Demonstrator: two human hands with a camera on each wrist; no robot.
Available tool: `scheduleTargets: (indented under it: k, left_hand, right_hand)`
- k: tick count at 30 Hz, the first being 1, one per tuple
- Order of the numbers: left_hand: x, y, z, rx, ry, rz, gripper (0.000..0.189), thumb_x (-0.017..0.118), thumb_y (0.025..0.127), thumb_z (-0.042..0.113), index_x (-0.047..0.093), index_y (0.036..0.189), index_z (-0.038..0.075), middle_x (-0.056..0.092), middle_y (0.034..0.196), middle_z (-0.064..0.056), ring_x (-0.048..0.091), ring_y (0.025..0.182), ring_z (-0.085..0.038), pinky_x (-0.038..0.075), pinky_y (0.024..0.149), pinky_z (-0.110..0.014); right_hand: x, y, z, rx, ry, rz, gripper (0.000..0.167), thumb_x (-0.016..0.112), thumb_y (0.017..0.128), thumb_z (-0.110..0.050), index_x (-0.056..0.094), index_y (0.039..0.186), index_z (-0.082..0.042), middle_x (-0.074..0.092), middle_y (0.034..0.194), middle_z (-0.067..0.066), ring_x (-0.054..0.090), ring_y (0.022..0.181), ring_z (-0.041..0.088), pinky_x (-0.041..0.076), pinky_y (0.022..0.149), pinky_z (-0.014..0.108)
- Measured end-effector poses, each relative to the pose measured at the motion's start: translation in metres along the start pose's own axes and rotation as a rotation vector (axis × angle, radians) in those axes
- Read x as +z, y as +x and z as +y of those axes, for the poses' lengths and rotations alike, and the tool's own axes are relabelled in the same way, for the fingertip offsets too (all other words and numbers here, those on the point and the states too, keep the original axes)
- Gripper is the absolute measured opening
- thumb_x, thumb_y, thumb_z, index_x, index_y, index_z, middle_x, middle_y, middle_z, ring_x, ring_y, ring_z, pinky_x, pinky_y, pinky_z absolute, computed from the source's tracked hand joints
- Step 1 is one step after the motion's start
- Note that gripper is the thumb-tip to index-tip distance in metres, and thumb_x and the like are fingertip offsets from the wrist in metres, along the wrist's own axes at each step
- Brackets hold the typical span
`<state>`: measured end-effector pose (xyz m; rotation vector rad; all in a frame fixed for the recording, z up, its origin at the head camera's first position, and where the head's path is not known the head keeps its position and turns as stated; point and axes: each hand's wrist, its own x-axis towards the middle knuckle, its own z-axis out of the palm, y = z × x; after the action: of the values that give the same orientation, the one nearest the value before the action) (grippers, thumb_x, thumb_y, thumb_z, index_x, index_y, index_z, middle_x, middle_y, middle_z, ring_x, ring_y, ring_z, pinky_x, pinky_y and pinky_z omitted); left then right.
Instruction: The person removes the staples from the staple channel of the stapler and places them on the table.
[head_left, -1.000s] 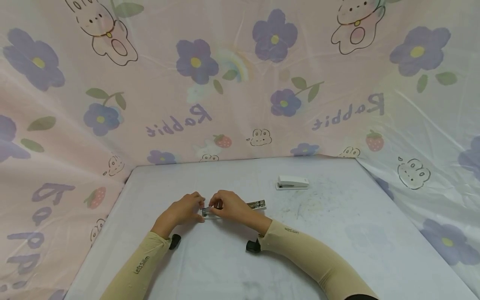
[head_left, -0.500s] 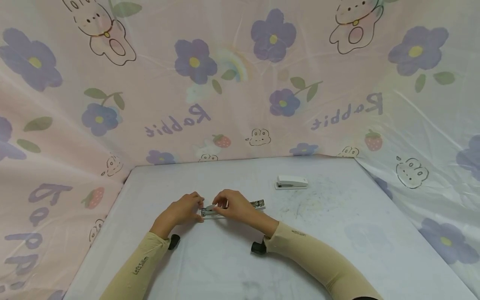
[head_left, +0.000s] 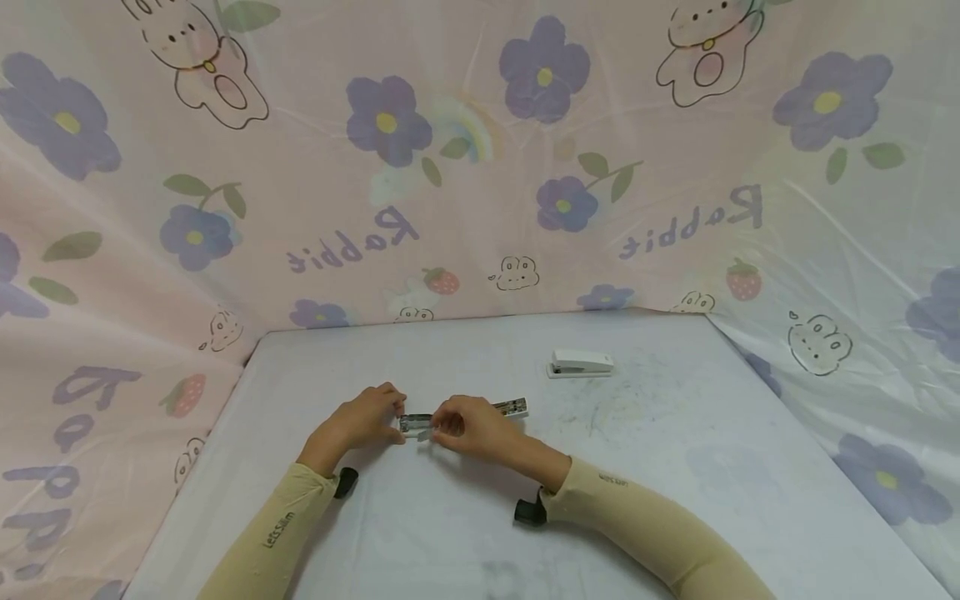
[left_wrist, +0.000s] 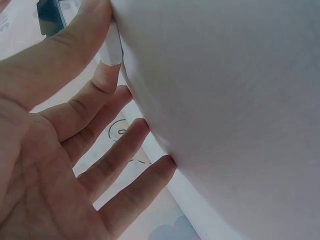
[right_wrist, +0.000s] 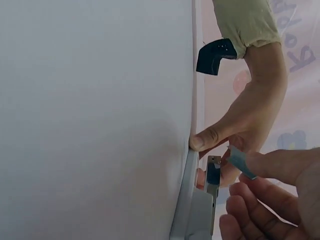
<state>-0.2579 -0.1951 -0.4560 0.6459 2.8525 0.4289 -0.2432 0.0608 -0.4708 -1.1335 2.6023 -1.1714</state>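
An opened white stapler (head_left: 415, 422) lies on the table, its upper arm (head_left: 513, 407) swung back to the right. My left hand (head_left: 367, 418) grips its left end between thumb and index finger; the other fingertips touch the table in the left wrist view. That view also shows the white base end (left_wrist: 112, 49) between those two digits. My right hand (head_left: 476, 427) pinches a short grey strip of staples (right_wrist: 241, 161) between thumb and fingers. The strip is apart from the metal magazine (right_wrist: 213, 172), on the near side of it in the head view.
A second white stapler (head_left: 580, 364), closed, sits farther back to the right. Patterned cloth (head_left: 465, 183) hangs behind and at the sides of the white table (head_left: 420, 533). Black wrist cameras (head_left: 530, 512) project below both wrists.
My right hand has drawn the staple strip from over the magazine to its near side, moving right and toward me. The left hand keeps its grip on the stapler.
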Motion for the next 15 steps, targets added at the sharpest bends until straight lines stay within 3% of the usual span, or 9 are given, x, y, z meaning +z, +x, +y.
scheduleTargets:
  k: [15]
  left_hand:
    - [0.001, 0.0, 0.0, -0.011, -0.003, -0.003, 0.033, 0.093, 0.085, 0.028, 0.067, 0.101, 0.015, 0.063, 0.138, -0.01, 0.06, 0.129, -0.039, 0.057, 0.092, -0.063]
  right_hand:
    - [0.005, -0.013, -0.004, 0.039, -0.024, -0.067, 0.008, 0.082, 0.097, -0.014, 0.076, 0.103, -0.013, 0.068, 0.087, -0.009, 0.06, 0.078, -0.001, 0.053, 0.072, 0.019]
